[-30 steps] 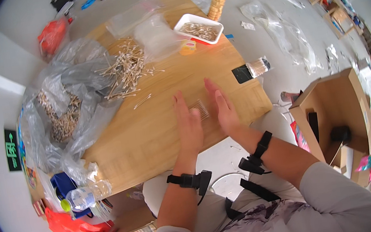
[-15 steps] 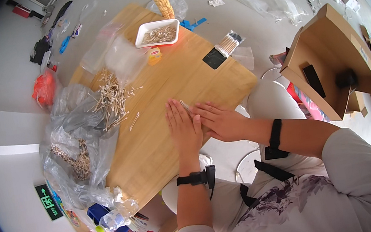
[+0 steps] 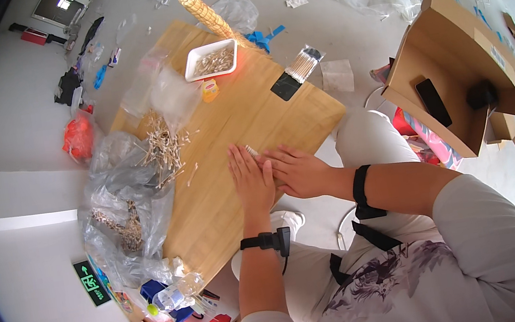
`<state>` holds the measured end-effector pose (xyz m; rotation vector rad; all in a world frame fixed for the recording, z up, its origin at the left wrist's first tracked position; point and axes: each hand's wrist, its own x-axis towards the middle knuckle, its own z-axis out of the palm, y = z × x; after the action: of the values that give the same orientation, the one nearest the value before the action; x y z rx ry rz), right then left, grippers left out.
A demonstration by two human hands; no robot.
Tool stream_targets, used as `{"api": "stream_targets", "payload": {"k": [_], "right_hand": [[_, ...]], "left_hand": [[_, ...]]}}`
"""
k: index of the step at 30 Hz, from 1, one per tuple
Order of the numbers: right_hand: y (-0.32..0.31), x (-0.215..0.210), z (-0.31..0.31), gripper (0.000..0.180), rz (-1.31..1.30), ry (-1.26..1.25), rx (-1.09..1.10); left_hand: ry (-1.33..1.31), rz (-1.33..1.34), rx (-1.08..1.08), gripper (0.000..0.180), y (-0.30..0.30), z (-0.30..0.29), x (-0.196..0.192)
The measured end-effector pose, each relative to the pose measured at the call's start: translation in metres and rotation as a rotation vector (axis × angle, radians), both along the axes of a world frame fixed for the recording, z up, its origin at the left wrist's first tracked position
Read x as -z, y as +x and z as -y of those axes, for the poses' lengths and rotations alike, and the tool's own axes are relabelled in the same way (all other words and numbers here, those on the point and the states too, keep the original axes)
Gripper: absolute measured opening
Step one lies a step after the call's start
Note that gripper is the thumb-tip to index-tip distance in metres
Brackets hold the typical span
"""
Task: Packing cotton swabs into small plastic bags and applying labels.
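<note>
My left hand (image 3: 251, 181) lies flat on the wooden board (image 3: 227, 132), fingers together and pointing away from me. My right hand (image 3: 298, 170) lies beside it, touching it, fingers angled to the left. A small bundle of thin white-tipped sticks (image 3: 251, 151) pokes out from between the fingertips of both hands; most of it is hidden under them. A loose heap of similar sticks (image 3: 162, 149) lies on the board's left edge. Both wrists wear black bands.
A white tray of sticks (image 3: 212, 60) and a packed bundle of sticks (image 3: 302, 65) sit at the board's far end. Clear plastic bags (image 3: 120, 203) crowd the left side. An open cardboard box (image 3: 450, 78) stands to the right. Litter covers the floor.
The view has shifted and the board has turned in the picture. My hands have drawn closer together, side by side, over the small bundle of sticks.
</note>
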<state>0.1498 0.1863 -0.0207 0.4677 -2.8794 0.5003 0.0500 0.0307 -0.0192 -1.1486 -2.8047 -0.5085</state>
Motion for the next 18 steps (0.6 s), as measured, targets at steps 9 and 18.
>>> {"api": "stream_targets", "payload": {"k": [9, 18], "right_hand": [[-0.002, 0.004, 0.005, 0.074, 0.003, -0.082, 0.032], [-0.013, 0.014, -0.030, 0.046, -0.010, -0.478, -0.111]], "left_hand": [[-0.007, 0.053, 0.055, 0.073, 0.009, 0.006, -0.002], [-0.025, 0.062, 0.058, 0.076, 0.008, 0.002, 0.001]]}}
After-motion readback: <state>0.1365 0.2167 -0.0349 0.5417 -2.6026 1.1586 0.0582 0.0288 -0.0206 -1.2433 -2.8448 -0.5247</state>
